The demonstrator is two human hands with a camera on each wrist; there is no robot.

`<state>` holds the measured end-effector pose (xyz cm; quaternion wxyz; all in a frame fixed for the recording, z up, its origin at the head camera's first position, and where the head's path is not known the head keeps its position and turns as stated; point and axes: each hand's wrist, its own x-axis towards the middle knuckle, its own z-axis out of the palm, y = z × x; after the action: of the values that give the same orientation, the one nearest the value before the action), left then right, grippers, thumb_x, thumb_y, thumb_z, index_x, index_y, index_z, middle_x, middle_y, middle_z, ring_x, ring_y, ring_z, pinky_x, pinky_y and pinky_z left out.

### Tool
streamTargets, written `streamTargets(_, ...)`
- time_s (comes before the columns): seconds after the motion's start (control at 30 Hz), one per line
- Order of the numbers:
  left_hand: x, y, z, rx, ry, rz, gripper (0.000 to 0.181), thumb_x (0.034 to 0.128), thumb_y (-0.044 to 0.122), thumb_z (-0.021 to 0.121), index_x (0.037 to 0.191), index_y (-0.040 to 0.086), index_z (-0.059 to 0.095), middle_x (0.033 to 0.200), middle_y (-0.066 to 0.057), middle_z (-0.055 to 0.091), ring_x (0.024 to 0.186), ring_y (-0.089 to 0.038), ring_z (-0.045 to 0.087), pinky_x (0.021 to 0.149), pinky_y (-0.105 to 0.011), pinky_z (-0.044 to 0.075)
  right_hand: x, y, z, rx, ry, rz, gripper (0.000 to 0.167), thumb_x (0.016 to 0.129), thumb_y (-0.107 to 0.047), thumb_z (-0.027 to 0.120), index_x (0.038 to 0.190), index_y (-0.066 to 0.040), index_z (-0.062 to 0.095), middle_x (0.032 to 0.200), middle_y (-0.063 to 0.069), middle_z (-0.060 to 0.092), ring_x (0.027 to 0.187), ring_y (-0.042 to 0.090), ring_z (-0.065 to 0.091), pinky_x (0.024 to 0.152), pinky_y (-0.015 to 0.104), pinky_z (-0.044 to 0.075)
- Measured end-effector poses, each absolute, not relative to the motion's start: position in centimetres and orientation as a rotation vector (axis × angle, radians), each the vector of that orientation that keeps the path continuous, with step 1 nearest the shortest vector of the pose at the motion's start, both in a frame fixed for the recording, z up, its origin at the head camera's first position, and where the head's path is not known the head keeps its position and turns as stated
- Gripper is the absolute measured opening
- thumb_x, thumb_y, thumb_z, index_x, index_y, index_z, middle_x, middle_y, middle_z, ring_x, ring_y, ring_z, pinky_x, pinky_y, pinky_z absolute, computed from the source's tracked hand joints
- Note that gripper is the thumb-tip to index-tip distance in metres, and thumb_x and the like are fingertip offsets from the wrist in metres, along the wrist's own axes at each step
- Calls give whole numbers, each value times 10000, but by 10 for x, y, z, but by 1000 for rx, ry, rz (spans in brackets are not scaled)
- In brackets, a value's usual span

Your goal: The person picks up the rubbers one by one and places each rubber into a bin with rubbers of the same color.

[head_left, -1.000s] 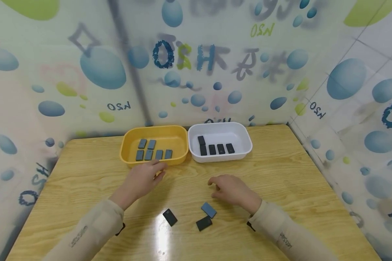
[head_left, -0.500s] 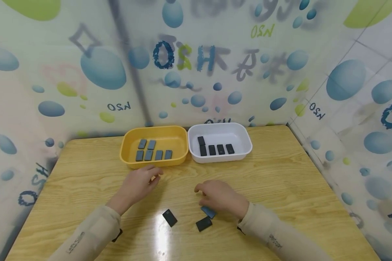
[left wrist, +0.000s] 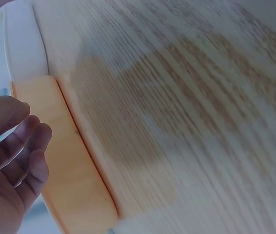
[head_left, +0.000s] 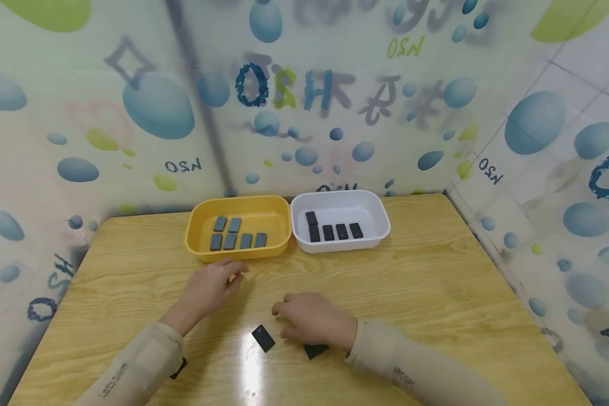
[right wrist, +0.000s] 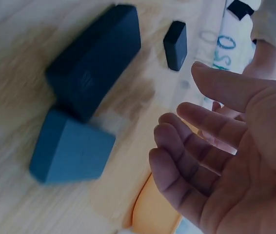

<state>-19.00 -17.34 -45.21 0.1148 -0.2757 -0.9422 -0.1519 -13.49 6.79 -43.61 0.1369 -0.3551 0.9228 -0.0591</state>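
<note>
My right hand (head_left: 314, 318) hovers over the table with loosely bent fingers and holds nothing. Below it in the right wrist view, a blue-grey block (right wrist: 72, 148) touches a larger-looking black block (right wrist: 96, 61). The head view hides the blue-grey block behind that hand, and part of the same black block (head_left: 316, 351) shows beneath the wrist. A second black block (head_left: 263, 338) lies apart, left of the right fingertips. My left hand (head_left: 208, 287), also holding nothing, hangs with relaxed fingers just in front of the yellow bin (head_left: 195, 242).
Several blue-grey blocks (head_left: 260, 240) lie in rows inside the yellow bin. Touching its right side is a white bin (head_left: 342, 245) with several black blocks (head_left: 341, 231). Both bins stand at the back of the wooden table (head_left: 436, 293), against a patterned wall (head_left: 304, 129).
My right hand has moved left and toward me, covering the blue-grey block in the head view. My left hand has drawn back slightly from the yellow bin. The blocks still visible have not moved.
</note>
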Motion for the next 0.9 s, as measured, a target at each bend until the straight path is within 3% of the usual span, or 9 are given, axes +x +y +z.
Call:
streamTargets(0.43, -191, -180, -456, -798, -2761, -428, 122, 856, 143, 728, 968, 183, 700, 858, 46, 674, 659, -83, 580, 554, -282, 471, -121, 47, -444, -1083, 2676, -138, 416, 871, -475, 675, 1213, -256, 583, 971, -34, 566, 694, 65, 513, 562, 225, 411)
streamTargets(0.73, -190, -177, -457, -807, -2773, -425, 133, 858, 151, 736, 981, 184, 698, 871, 39, 675, 670, -82, 587, 558, -273, 480, -115, 39, -456, -1145, 2659, -173, 418, 888, -481, 663, 1244, -292, 552, 1092, -35, 531, 752, 72, 514, 555, 199, 396)
streamTargets(0.9, -189, -176, -457, -807, -2762, -415, 140, 850, 147, 742, 976, 188, 698, 883, 27, 688, 686, -95, 612, 560, -278, 487, -114, 35, -459, -1135, 2666, -179, 391, 895, -476, 656, 1224, -292, 550, 1014, -32, 537, 682, 69, 492, 511, 204, 366)
